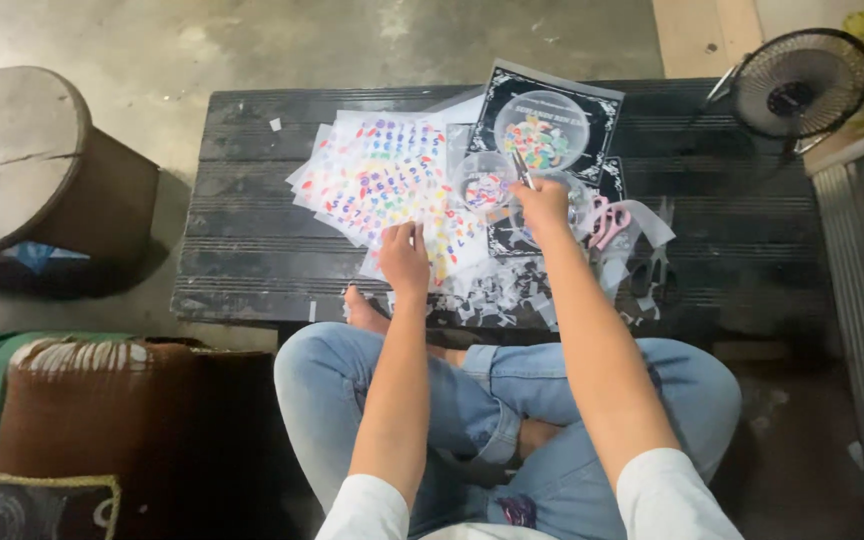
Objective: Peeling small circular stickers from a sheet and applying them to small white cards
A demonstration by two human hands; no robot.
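My left hand rests with fingers pinched on a sheet of small colourful stickers spread over the low black slatted table. My right hand holds a thin metal tool, seemingly tweezers, with its tip pointing up beside a small clear round container of coloured pieces. Behind it lies a black printed card carrying a larger clear round dish filled with colourful bits.
Pink-handled scissors and white paper scraps lie by my right hand. A small black fan stands at the table's far right. A round wooden stool sits left, a brown bundle near left. My crossed legs in jeans are below.
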